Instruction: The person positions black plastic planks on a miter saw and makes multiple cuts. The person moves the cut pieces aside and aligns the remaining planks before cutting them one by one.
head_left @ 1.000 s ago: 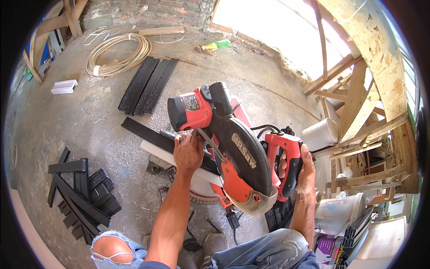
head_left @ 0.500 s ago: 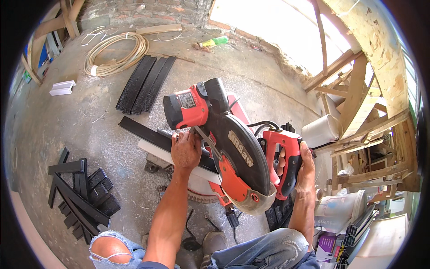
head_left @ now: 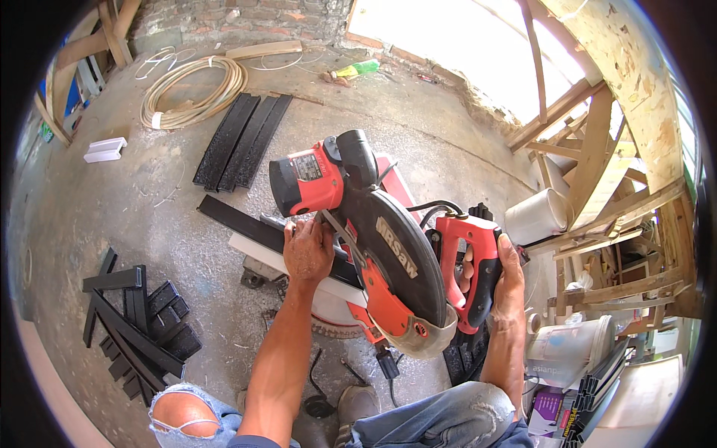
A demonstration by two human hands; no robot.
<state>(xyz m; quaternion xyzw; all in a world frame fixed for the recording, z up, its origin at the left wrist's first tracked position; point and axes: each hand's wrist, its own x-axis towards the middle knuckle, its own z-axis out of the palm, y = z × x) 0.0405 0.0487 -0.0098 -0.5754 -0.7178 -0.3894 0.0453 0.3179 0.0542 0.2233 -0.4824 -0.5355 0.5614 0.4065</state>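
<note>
A red and black miter saw (head_left: 388,239) stands on the floor in front of me, its blade mostly hidden by the black cover and the cloudy lower guard. My right hand (head_left: 508,280) is wrapped round its red and black handle (head_left: 478,276). With fingers curled, my left hand (head_left: 309,250) holds a long black strip (head_left: 243,226) down against the saw's fence, under the motor. The strip runs from the far left in toward the blade. A white bar (head_left: 258,252) lies along its near side.
Black strips (head_left: 243,142) lie beyond the saw, below a coiled hose (head_left: 194,93). Short cut black pieces (head_left: 138,321) are heaped at the left. Buckets (head_left: 538,216), a purple box (head_left: 547,407) and timber framing (head_left: 597,157) crowd the right. White debris litters the concrete floor (head_left: 209,291).
The saw head has shifted very slightly to the left. Both hands keep their hold, and the black strip stays in place.
</note>
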